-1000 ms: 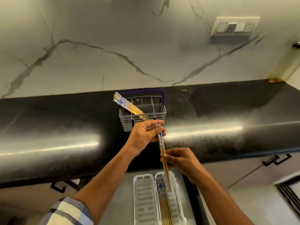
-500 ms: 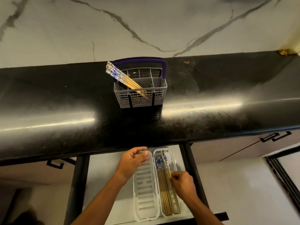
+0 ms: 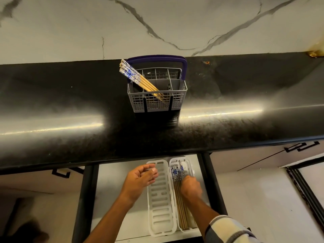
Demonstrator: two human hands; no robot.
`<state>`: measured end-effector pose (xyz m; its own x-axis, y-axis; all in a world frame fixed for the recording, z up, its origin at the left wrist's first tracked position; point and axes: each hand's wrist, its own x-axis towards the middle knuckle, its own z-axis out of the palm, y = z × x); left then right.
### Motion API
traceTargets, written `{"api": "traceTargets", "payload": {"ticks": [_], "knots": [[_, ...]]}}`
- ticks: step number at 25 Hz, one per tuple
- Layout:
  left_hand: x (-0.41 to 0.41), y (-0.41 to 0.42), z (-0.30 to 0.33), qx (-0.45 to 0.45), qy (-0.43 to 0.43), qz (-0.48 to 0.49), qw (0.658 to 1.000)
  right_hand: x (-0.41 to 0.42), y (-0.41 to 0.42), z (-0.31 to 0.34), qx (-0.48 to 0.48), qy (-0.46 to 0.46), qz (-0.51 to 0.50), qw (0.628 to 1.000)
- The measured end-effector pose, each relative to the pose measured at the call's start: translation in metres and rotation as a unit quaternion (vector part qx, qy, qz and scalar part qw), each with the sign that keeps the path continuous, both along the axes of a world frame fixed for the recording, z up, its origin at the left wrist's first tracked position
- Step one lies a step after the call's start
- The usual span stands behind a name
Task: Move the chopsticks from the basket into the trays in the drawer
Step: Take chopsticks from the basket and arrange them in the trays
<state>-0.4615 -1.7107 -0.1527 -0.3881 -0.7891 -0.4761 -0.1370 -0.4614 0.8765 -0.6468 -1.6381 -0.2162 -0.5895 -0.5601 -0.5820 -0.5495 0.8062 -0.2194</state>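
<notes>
- The chopsticks in the basket (image 3: 140,79) are up on the black bench (image 3: 70,106), far ahead of both hands. The hands are down low in the open drawer (image 3: 112,190).
- These chopsticks lean to the left. Their blue and white tops stick out past the left rim of the basket (image 3: 157,102), and their thin ends point down and to the right inside it.
- The left hand (image 3: 140,178) is a bit nearer to those tops, because they lean to its side. I think a hand must go up and forward next to fetch them.
- The left hand floats over the top end of the left tray (image 3: 161,207). Its fingers are loosely curled and it holds nothing.
- The right hand (image 3: 190,187) is down on the chopsticks in the right tray (image 3: 177,174). Its fingers bend down onto them. I cannot tell if it grips them or only pushes them flat.
- The basket is grey with a dark blue handle (image 3: 184,67). It has little boxes inside. Only the front left part has chopsticks in it; the other parts look empty.
- The two white trays lie side by side in the drawer, touching. The left tray has nothing in it. The right tray (image 3: 190,163) has a row of chopsticks lying along it, blue tops at the far end.
- So the job is partly done, I think.
</notes>
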Motion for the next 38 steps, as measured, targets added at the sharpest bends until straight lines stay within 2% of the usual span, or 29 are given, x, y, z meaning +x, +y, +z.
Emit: {"api": "traceTargets", "payload": {"ticks": [11,38], "knots": [[0.032,-0.006,-0.001,0.03,0.025,0.023,0.999,0.01,0.001,-0.015,0.011,0.022,-0.008,1.0],[0.019,-0.013,-0.002,0.029,0.019,0.017,0.999,0.016,0.01,-0.026,-0.034,0.038,0.041,0.998]]}}
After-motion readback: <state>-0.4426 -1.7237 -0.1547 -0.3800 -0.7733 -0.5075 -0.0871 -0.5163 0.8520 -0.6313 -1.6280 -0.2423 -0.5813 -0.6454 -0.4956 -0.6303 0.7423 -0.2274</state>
